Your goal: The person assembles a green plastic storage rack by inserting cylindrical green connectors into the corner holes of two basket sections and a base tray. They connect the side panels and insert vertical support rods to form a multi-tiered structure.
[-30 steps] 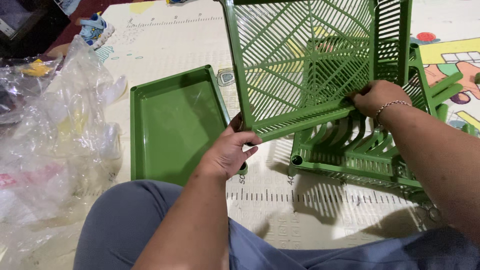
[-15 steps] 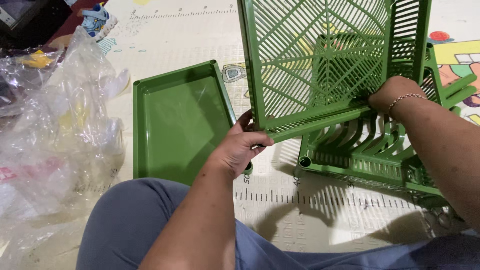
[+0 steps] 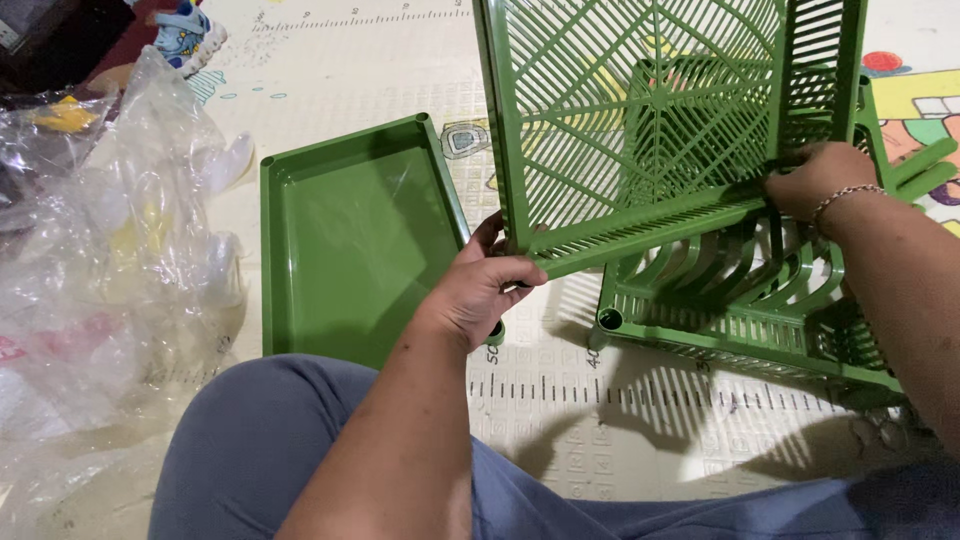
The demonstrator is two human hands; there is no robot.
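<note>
I hold a green slatted plastic rack shelf point(image 3: 640, 110) upright in front of me. My left hand point(image 3: 485, 285) grips its near left corner. My right hand point(image 3: 815, 180), with a bracelet at the wrist, grips its lower right edge. Below the shelf, a green dish rack base point(image 3: 740, 315) with curved plate slots lies on the mat. To the left of my left hand, a flat green drip tray point(image 3: 350, 240) rests on the mat, untouched.
Crumpled clear plastic wrapping point(image 3: 110, 250) is piled at the left. A small shoe point(image 3: 185, 30) lies at the top left. My knee in blue-grey trousers point(image 3: 270, 450) fills the bottom. A patterned cream play mat point(image 3: 640, 420) covers the floor.
The shelf has been tipped a little more upright and shifted right. Both hands kept their grip and moved with it.
</note>
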